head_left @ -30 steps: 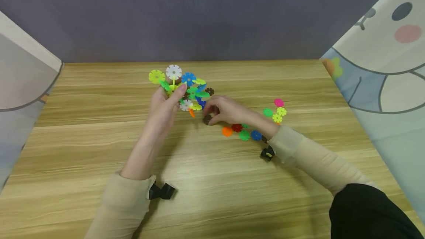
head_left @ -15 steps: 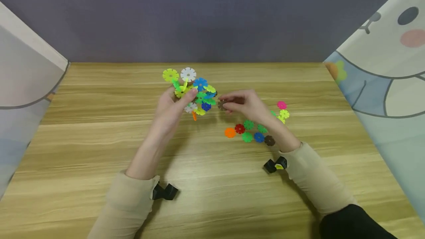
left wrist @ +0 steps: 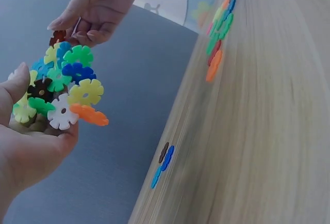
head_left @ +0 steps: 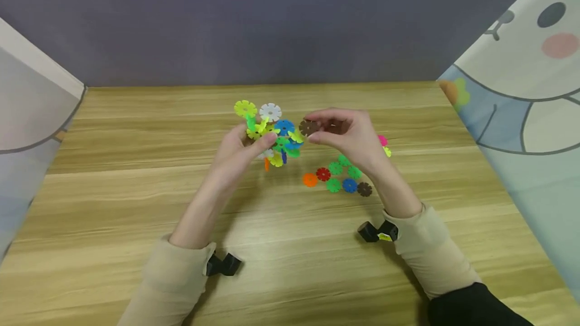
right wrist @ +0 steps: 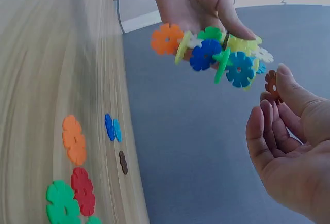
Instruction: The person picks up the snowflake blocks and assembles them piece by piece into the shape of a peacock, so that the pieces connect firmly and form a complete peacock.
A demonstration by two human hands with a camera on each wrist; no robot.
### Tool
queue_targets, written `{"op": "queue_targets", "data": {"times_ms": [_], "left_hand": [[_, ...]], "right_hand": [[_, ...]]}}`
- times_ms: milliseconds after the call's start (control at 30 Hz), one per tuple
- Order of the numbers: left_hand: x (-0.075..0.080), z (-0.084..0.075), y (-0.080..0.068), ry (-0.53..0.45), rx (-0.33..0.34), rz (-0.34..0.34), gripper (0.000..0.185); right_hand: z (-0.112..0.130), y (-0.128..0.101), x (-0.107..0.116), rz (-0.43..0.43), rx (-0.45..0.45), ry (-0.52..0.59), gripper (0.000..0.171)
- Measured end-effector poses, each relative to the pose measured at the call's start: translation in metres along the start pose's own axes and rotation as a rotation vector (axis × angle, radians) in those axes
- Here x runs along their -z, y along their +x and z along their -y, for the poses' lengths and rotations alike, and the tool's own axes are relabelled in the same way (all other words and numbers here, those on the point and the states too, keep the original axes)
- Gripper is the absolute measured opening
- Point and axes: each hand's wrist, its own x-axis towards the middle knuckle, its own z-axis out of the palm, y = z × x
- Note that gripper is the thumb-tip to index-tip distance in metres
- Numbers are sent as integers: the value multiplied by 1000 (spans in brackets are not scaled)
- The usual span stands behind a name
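A cluster of joined snowflake discs (head_left: 284,127) in yellow, white, blue, green and orange is held up over the table in my left hand (head_left: 233,157), thumb on top of it. My right hand (head_left: 351,137) pinches a single brown snowflake disc (head_left: 308,127) between thumb and fingers, just right of the cluster. In the right wrist view a narrow gap separates the brown disc (right wrist: 271,85) from the cluster (right wrist: 205,54). The left wrist view shows the brown disc (left wrist: 58,37) at the cluster's upper edge; contact there is hard to tell. A black disc (left wrist: 40,91) sits within the cluster.
Loose discs lie on the wooden table right of centre: orange (head_left: 310,180), red (head_left: 323,174), blue (head_left: 350,185), brown (head_left: 364,189) and several green. A pink disc (head_left: 382,140) is partly behind the right hand. Farther back lies a dark blue disc (right wrist: 109,127). A grey wall (head_left: 272,24) stands behind.
My right hand has lifted the brown disc from near the table up and rightward, then to beside the cluster. The left hand has shifted right with the cluster, turning it slightly.
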Motion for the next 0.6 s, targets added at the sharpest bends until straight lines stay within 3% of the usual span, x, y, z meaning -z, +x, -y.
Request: {"op": "queue_targets", "data": {"times_ms": [167, 367, 600], "left_hand": [[0, 0, -1, 52, -35, 35, 34], [1, 0, -3, 121, -43, 62, 40], [1, 0, -3, 115, -52, 52, 41]], "right_hand": [[1, -1, -4, -10, 58, -20, 32], [2, -2, -6, -29, 53, -31, 30], [2, -3, -8, -29, 41, -67, 29]]}}
